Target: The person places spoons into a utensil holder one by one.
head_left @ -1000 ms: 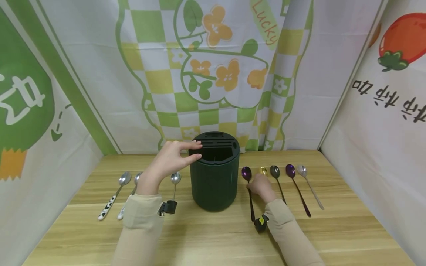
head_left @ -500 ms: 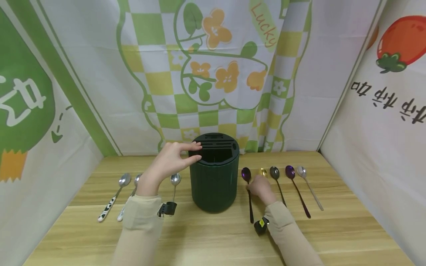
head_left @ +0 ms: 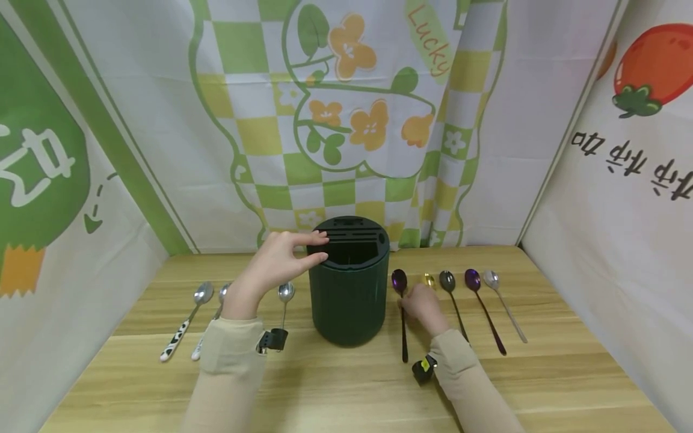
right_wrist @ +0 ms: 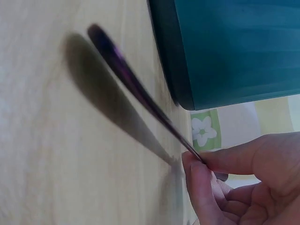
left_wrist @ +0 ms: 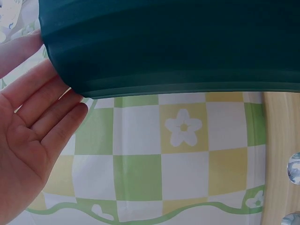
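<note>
My right hand [head_left: 423, 302] pinches a dark purple spoon [head_left: 399, 281] just below its bowl, between thumb and index finger. In the right wrist view, the handle of this spoon [right_wrist: 136, 91] slants up from the fingertips, with its shadow on the table beneath. A dark green cylindrical holder [head_left: 349, 304] stands upright just left of that spoon. Its black slotted top has a wide opening at the front. At the holder's left rim rests my left hand [head_left: 277, 255], thumb and fingers extended. The left wrist view shows those fingers [left_wrist: 47, 89] against the green wall.
Right of my right hand lie a gold spoon [head_left: 429, 280], a dark grey spoon [head_left: 447, 279], another purple spoon [head_left: 473, 278] and a silver spoon [head_left: 492, 278]. Several silver spoons [head_left: 203, 292] lie at the left, partly behind my left arm. A printed curtain [head_left: 281, 156] hangs behind the table.
The pinched purple spoon has shifted slightly left, its handle end swinging that way. My left hand and the holder stay in place.
</note>
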Available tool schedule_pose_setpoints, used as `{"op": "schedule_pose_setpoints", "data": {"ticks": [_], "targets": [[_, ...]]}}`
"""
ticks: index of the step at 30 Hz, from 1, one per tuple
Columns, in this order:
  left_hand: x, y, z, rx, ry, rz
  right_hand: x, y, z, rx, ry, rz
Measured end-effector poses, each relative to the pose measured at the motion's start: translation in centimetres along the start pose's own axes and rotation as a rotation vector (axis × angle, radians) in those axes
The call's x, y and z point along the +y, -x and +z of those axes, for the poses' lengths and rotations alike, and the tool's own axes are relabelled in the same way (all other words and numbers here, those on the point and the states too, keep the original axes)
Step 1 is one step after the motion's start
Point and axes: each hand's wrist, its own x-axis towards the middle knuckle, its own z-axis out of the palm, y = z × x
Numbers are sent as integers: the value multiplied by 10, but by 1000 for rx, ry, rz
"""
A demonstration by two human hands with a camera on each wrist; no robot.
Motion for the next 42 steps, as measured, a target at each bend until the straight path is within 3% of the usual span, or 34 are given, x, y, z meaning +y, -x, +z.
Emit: {"op": "schedule_pose_setpoints", "data": {"ticks": [9,17,33,42], "targets": [[0,1,0,3,16,-2,-1,1,-2,25,-40,-6],[-2,1,2,-3,26,-16,-4,3,-9,92,-35,-83],[-3,2,4,11,30,-15,-27,13,-38,147,-37,-108],[-4,1,3,4,29,-27,-40,21,-53,126,-135,-103]]}}
